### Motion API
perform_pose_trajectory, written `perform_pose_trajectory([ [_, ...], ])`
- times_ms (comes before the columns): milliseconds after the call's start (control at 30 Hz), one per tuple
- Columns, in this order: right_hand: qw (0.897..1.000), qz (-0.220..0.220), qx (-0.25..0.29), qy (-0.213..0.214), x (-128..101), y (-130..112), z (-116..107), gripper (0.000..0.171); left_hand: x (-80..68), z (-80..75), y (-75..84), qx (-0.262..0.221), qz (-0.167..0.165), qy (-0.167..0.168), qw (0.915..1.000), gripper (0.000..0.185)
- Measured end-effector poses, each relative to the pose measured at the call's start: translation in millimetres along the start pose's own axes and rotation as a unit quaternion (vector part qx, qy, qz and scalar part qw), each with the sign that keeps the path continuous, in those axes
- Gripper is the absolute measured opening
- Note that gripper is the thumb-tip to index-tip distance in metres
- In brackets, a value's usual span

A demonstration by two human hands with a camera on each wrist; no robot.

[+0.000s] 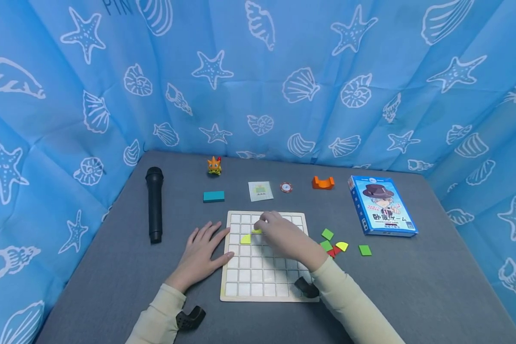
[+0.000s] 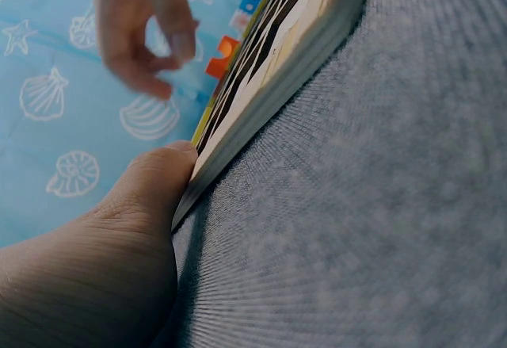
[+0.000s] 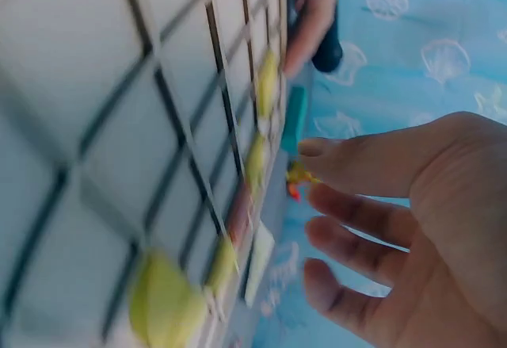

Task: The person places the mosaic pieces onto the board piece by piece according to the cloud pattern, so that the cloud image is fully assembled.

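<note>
A wooden grid board of white squares lies on the grey table. My left hand rests flat on the table, with its thumb against the board's left edge. My right hand hovers over the upper part of the board, its fingertips at a yellow-green tile. In the right wrist view that hand has loosely extended fingers with nothing between them. Another yellow tile lies on the grid just to the left. Further yellow tiles show on the board.
Loose green, yellow and red tiles lie right of the board. A blue game box is at right, a black microphone at left. Behind the board: teal block, card, chip, orange piece, orange toy.
</note>
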State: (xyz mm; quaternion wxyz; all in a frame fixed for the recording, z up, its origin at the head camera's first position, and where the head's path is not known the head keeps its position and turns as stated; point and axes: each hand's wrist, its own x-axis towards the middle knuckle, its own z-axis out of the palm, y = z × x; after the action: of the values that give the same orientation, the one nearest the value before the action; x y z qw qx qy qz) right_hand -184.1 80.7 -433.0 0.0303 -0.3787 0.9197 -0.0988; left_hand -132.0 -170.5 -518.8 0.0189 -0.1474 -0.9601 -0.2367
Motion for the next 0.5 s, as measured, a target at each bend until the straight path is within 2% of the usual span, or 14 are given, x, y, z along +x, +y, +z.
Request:
perform_pose_trajectory([
  [133,0.999,0.032,0.007,0.013,-23.1,16.8,-13.4,0.027,0.3,-0.8,-0.2,-0.004,-0.003,0.001,1.0000,0.068],
  [333,0.993,0.107,-0.007,0.049,-69.1,55.5,-26.2,0.029,0.1,1.6,-1.4,0.005,0.000,0.000,1.0000,0.069],
  [400,0.989,0.139,-0.007,0.041,-84.2,68.7,-29.0,0.028,-0.3,2.4,-1.5,0.006,-0.002,-0.003,1.0000,0.069],
  [500,0.982,0.191,-0.001,0.002,-103.1,84.3,-33.5,0.029,0.0,2.8,-1.8,0.004,-0.003,-0.002,1.0000,0.069],
])
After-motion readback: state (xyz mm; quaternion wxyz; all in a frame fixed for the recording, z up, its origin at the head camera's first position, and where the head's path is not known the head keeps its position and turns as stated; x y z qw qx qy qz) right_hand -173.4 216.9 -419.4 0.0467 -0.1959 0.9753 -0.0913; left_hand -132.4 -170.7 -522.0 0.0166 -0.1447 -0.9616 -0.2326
